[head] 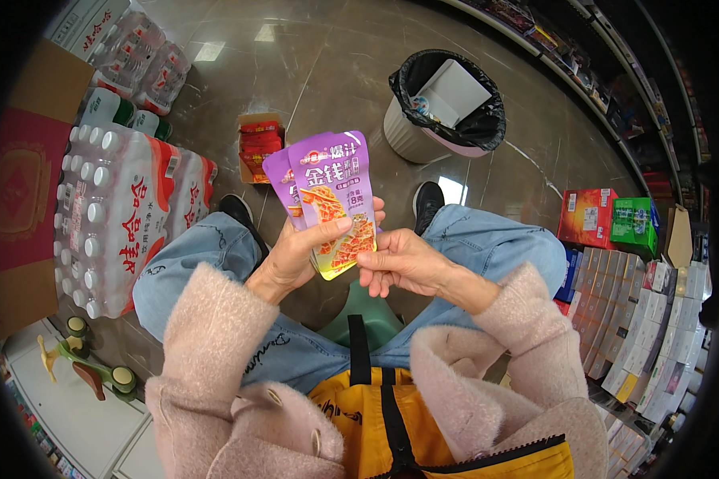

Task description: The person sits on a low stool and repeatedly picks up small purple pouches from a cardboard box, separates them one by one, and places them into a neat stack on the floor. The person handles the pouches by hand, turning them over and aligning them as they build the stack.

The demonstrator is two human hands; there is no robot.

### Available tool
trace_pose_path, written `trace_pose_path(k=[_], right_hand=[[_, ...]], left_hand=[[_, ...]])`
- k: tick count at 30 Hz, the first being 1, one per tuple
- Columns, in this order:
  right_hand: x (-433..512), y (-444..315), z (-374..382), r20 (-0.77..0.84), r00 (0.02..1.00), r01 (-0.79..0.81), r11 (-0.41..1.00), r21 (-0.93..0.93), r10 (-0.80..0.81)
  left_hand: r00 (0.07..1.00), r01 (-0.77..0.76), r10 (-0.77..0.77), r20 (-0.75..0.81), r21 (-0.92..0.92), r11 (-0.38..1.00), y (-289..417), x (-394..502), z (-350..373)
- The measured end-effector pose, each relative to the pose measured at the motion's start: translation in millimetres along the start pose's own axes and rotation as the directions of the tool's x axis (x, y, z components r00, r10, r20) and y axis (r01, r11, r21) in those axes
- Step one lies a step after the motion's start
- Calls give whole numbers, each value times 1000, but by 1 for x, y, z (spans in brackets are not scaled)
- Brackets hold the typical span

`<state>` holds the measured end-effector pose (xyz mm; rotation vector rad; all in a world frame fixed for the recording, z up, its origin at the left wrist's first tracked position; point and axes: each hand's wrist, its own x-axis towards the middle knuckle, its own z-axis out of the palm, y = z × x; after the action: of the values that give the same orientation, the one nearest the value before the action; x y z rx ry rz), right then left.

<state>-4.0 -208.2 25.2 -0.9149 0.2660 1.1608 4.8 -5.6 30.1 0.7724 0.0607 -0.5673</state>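
Note:
Several purple snack pouches [335,179] with printed food pictures are fanned in front of me, the front one covering most of those behind. My left hand [302,248] holds the stack from its left side, the thumb lying across the front pouch. My right hand [401,260] pinches the lower right edge of the pouches between thumb and fingers. Beyond the stack, on the floor, stands a small open cardboard box [251,170] with red snack packets [260,141] in it.
A lined waste bin [404,132] containing a white box stands ahead right. Shrink-wrapped water bottles [150,209] and a large carton [18,185] crowd the left. Stacked small boxes [605,305] and shelves [611,78] line the right. A green stool [365,311] is beneath me.

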Motion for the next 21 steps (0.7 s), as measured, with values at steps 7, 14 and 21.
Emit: trace_pose_path(k=[7, 14, 21], right_hand=[[4, 1, -5, -80, 992, 72, 959, -273, -97], [1, -42, -26, 62, 914, 355, 715, -602, -401], [11, -54, -2, 67, 872, 453, 747, -486, -485]], left_hand=[[999, 25, -26, 47, 32, 999, -5, 0, -9], [988, 141, -141, 56, 11, 990, 5, -2, -2], [936, 308, -313, 158, 57, 950, 0, -7, 11]])
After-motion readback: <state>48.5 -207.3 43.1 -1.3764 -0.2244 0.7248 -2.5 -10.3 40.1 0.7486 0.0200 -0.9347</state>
